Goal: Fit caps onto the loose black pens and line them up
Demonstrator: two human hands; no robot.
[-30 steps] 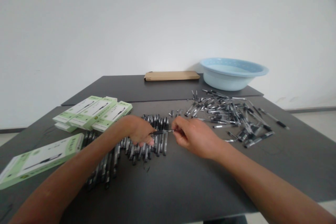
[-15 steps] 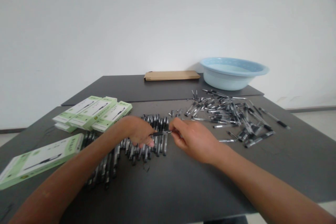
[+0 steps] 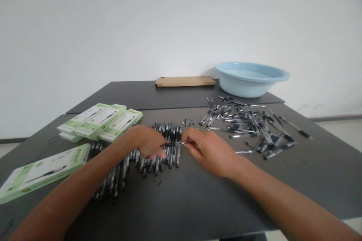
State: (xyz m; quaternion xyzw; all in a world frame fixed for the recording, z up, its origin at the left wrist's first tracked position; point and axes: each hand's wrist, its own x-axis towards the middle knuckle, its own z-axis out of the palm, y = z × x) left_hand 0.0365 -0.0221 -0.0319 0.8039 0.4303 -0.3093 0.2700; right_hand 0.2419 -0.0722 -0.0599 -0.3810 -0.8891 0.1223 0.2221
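Pen [image 3: 171,144] held level between both hands, work partway along

From my end I see the left hand [image 3: 152,143] closed around the pen's left part and the right hand [image 3: 209,148] pinching at its narrow silvery end. The hands are apart from each other, with the pen bridging the gap. Whether the right fingertips grip the pen itself or a small piece at its end, I cannot tell.

The pen's long axis runs almost straight left to right, its dark grip on the left and its silvery end pointing right. That puts it across the row of pens [image 3: 174,154] just under it, which lie roughly near to far.

I judge the job perhaps half done: that row and a second group of pens [image 3: 113,180] beside my left forearm lie side by side, while a loose heap of pens [image 3: 254,120], right of the hands, lies every which way.

Further out, green-and-white boxes [image 3: 104,118] sit at the left of the counter [image 3: 183,203]. At the back are a flat cardboard piece [image 3: 185,81] and a blue basin [image 3: 246,86].
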